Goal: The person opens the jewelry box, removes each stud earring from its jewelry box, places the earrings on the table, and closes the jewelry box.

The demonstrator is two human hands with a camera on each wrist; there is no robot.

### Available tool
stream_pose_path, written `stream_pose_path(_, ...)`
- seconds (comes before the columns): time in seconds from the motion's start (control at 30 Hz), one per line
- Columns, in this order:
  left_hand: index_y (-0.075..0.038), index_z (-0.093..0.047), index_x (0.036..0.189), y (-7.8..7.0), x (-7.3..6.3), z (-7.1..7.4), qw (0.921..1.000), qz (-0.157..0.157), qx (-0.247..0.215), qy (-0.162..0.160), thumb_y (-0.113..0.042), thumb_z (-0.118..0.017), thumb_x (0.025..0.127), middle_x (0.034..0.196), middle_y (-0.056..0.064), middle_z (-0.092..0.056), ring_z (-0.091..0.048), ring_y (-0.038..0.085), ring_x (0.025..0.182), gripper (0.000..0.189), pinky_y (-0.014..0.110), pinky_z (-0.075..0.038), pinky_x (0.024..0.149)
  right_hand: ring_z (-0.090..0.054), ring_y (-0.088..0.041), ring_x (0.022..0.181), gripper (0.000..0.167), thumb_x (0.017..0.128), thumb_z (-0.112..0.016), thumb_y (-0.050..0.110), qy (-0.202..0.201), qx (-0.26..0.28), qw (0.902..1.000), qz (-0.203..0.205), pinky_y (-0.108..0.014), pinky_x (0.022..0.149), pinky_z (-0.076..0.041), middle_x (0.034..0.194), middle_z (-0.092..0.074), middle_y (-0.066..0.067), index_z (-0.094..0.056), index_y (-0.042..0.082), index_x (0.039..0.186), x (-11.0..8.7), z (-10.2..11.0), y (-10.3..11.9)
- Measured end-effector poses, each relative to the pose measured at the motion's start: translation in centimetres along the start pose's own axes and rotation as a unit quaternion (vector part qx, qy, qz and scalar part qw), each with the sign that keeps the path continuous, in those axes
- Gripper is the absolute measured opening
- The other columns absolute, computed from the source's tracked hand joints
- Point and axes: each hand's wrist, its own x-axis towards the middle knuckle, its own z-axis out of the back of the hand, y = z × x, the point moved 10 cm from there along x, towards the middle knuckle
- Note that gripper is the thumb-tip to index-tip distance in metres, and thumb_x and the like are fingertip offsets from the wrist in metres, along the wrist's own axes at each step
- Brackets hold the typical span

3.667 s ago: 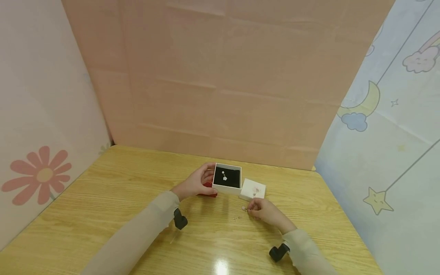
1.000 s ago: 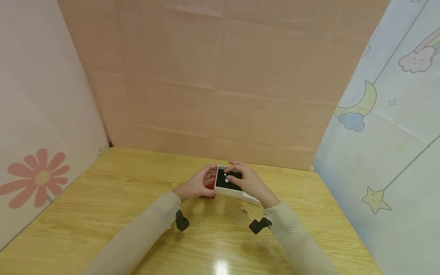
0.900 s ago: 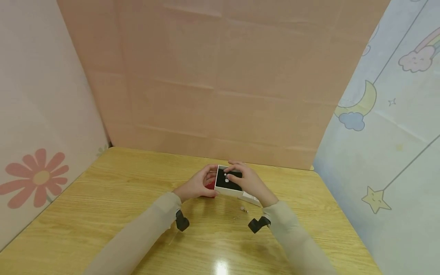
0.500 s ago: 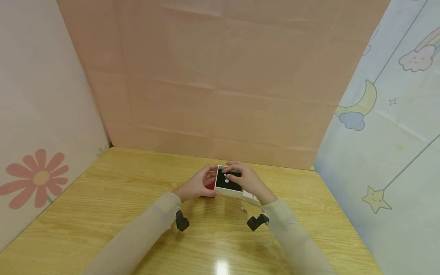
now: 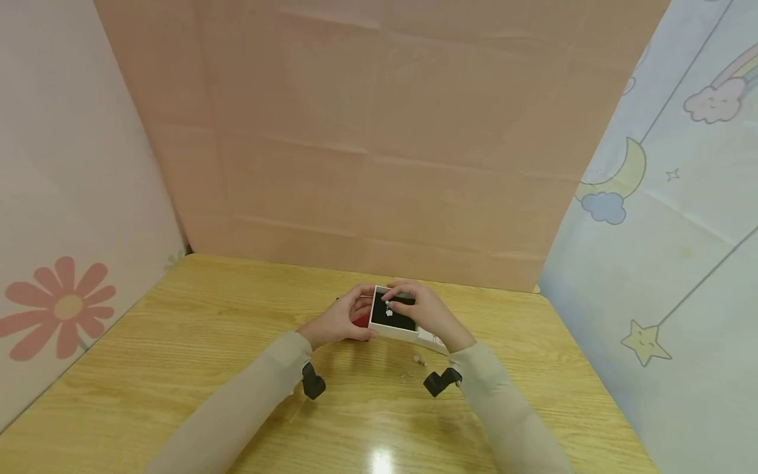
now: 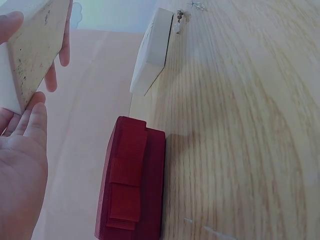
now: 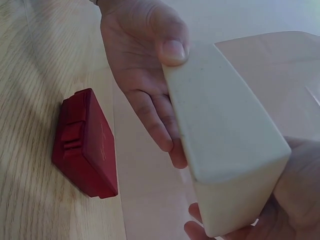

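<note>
In the head view my left hand (image 5: 337,321) grips a small white jewelry box (image 5: 393,332) by its left side, raised off the table and tilted. A black insert (image 5: 403,320) fills it, and a pearl earring with a white flower drop (image 5: 389,313) sits there. My right hand (image 5: 431,313) reaches over the box from the right; its thumb and forefinger pinch the earring near its pearl. The wrist views show only the outside of the box, so the fingertips are hidden there. Below, on the table, lie another earring (image 5: 418,359) and a tiny thin metal piece (image 5: 406,376).
A red box with a ribbon bow (image 6: 130,185) stands on the table behind my left hand. The white lid (image 6: 151,55) lies on the wooden table (image 5: 266,296) beneath my right hand. A pink backdrop (image 5: 367,164) closes off the back.
My right hand has moved from beside the lid on the table up to the earring in the box. Over the last second both hands stay nearly still; the right fingers shift slightly.
</note>
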Motion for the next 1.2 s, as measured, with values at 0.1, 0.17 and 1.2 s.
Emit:
stream_pose_path(0.1,-0.005,-0.021,0.148,0.2,0.0,0.1,1.0000,0.004,-0.004,-0.001,-0.003,-0.077,0.080,0.152,0.017,-0.030,-0.034,0.031,0.141,0.089,0.035,-0.037,0.112,-0.048,-0.032,0.130,0.013,0.094,-0.064,0.017,0.005,0.004,0.9999,-0.009,-0.047,0.096,-0.050,0.141,-0.053,-0.007,-0.071,0.018,0.105,0.0,-0.2,-0.1)
stream_pose_path(0.17,-0.005,-0.021,0.148,0.4,0.1,0.1,0.9999,0.008,-0.008,-0.002,-0.002,-0.078,0.079,0.151,0.017,-0.031,-0.035,0.031,0.141,0.090,0.033,-0.038,0.111,-0.048,-0.032,0.130,0.013,0.095,-0.063,0.018,0.008,0.005,0.9999,-0.012,-0.047,0.097,-0.050,0.140,-0.054,-0.008,-0.070,0.018,0.105,0.0,-0.3,-0.1)
stream_pose_path(1.2,-0.010,-0.027,0.146,0.3,0.0,0.4,0.9995,0.017,-0.011,-0.023,0.002,-0.078,0.077,0.148,0.013,-0.039,-0.038,0.027,0.140,0.087,0.038,-0.036,0.112,-0.052,-0.034,0.125,0.014,0.097,-0.060,0.019,-0.019,0.056,0.9983,0.005,-0.051,0.100,-0.047,0.135,-0.055,-0.014,-0.063,0.010,0.106,-0.6,1.0,0.8)
